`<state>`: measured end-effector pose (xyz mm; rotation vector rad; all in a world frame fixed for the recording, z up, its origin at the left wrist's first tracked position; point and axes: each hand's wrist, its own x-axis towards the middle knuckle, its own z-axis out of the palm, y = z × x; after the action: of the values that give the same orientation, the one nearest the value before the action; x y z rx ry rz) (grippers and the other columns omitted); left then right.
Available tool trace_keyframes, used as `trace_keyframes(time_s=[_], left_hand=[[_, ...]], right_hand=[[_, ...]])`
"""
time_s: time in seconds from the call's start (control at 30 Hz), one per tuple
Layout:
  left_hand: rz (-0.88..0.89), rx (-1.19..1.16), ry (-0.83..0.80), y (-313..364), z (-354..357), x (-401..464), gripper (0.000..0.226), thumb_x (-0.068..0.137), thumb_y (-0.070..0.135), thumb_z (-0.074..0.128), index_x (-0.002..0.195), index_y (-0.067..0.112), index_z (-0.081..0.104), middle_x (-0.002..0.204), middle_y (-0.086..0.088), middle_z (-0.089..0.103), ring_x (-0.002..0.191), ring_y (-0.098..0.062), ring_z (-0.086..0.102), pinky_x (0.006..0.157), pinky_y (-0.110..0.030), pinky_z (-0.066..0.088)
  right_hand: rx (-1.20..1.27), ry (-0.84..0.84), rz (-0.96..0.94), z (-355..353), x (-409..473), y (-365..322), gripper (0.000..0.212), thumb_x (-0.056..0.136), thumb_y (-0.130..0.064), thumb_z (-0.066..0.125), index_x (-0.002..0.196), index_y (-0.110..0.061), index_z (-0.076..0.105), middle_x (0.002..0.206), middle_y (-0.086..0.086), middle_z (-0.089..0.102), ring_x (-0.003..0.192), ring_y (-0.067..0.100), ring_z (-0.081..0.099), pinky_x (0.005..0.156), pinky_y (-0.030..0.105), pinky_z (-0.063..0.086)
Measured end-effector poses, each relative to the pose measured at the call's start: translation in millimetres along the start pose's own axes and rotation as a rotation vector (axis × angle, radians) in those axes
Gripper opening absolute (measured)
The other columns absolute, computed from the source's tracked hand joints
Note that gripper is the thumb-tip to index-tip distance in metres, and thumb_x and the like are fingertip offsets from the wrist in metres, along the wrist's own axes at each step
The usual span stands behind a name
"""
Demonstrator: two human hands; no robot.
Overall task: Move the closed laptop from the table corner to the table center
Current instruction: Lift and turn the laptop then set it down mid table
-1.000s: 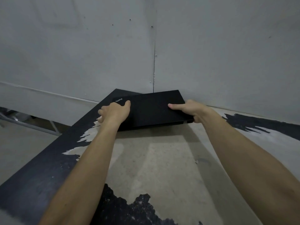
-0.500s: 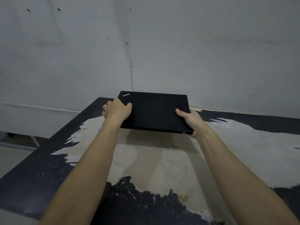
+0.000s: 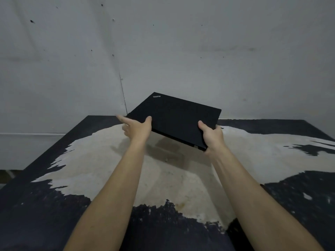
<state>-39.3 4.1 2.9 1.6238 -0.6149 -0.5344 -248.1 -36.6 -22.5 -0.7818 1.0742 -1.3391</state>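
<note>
A closed black laptop (image 3: 176, 116) hangs in the air above the table (image 3: 94, 160), tilted with its far edge higher and rotated so one corner points at me. My left hand (image 3: 138, 126) grips its left edge, thumb on the lid and fingers underneath, with the index finger stretched out to the left. My right hand (image 3: 211, 136) clasps the near right corner, thumb on top. The laptop's shadow falls on the pale worn patch below it.
The table is black with a large worn, beige patch across its middle. Grey walls (image 3: 199, 51) stand right behind its far edge and meet in a corner at the back left. The table's left edge (image 3: 45, 156) drops to the floor.
The laptop has been lifted off the back corner, carried right and toward me, and tilted more steeply. Both hands kept their hold; the left index finger now sticks out.
</note>
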Motion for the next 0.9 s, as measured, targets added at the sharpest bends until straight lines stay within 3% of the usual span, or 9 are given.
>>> trace_keyframes(time_s=[0.03,0.1,0.2,0.37,0.47,0.57,0.67,0.77,0.9], left_hand=[[-0.104,-0.146,-0.037,1,6,-4,0.11,0.09,0.029,0.074,0.161,0.02,-0.01,0.158,-0.017,0.031,0.138,-0.035,0.043,0.106,-0.038,0.037],[-0.287,-0.424,-0.142,0,17,-12,0.08,0.092,0.024,0.073,0.153,0.014,0.022,0.144,-0.012,0.053,0.118,-0.03,0.062,0.1,-0.039,0.05],[-0.338,-0.603,-0.264,1,34,-30,0.039,0.097,0.018,0.065,0.133,0.007,0.055,0.114,-0.009,0.071,0.092,-0.023,0.071,0.075,-0.038,0.061],[-0.38,-0.63,-0.244,-1,59,-54,0.056,0.091,0.042,0.064,0.14,0.019,0.046,0.129,0.002,0.064,0.109,-0.023,0.068,0.094,-0.044,0.057],[-0.348,-0.569,-0.142,1,61,-60,0.049,0.106,0.04,0.051,0.147,0.017,0.037,0.123,0.003,0.051,0.107,-0.02,0.057,0.088,-0.034,0.051],[-0.312,-0.539,-0.108,-1,62,-57,0.045,0.107,0.038,0.048,0.144,0.014,0.041,0.129,0.0,0.055,0.108,-0.021,0.058,0.09,-0.034,0.052],[-0.274,-0.545,-0.113,-1,59,-47,0.029,0.106,0.036,0.05,0.128,0.018,0.047,0.125,-0.002,0.061,0.107,-0.023,0.064,0.096,-0.043,0.056],[-0.259,-0.55,-0.12,3,49,-34,0.031,0.104,0.038,0.053,0.127,0.019,0.049,0.125,-0.004,0.064,0.106,-0.025,0.067,0.094,-0.047,0.058],[-0.269,-0.511,-0.189,9,31,-18,0.027,0.102,0.039,0.057,0.121,0.023,0.049,0.12,-0.004,0.066,0.101,-0.029,0.07,0.086,-0.052,0.06]], right_hand=[[0.018,0.018,-0.002,-2,-2,0,0.046,0.092,-0.022,0.078,0.13,-0.011,0.055,0.122,0.009,0.072,0.105,0.031,0.073,0.089,0.056,0.062],[0.043,0.051,-0.014,-5,-4,3,0.039,0.093,-0.021,0.077,0.124,-0.013,0.055,0.121,0.009,0.072,0.105,0.031,0.073,0.089,0.054,0.062],[0.055,0.103,-0.04,-7,-12,7,0.036,0.094,-0.02,0.075,0.122,-0.014,0.054,0.12,0.004,0.07,0.105,0.026,0.072,0.084,0.043,0.063],[0.081,0.134,-0.009,-7,-21,18,0.042,0.095,-0.022,0.074,0.127,-0.013,0.049,0.118,0.002,0.066,0.104,0.023,0.069,0.08,0.041,0.063],[0.064,0.131,-0.009,-10,-19,22,0.041,0.094,-0.024,0.074,0.125,-0.014,0.048,0.12,0.003,0.066,0.107,0.025,0.069,0.093,0.049,0.061],[0.043,0.099,-0.023,-11,-18,22,0.046,0.09,-0.029,0.077,0.126,-0.016,0.052,0.123,0.003,0.069,0.108,0.025,0.071,0.095,0.049,0.06],[0.009,-0.029,-0.013,-15,-17,17,0.038,0.092,-0.029,0.074,0.127,-0.02,0.062,0.124,0.002,0.075,0.105,0.023,0.074,0.089,0.047,0.063],[-0.006,-0.12,0.031,-27,-19,-1,0.026,0.101,-0.038,0.062,0.119,-0.019,0.066,0.111,0.003,0.075,0.095,0.023,0.074,0.072,0.045,0.064],[0.007,-0.096,0.105,-64,-2,-31,0.062,0.096,-0.064,0.05,0.119,-0.009,0.064,0.105,0.015,0.073,0.087,0.034,0.078,0.074,0.048,0.063]])
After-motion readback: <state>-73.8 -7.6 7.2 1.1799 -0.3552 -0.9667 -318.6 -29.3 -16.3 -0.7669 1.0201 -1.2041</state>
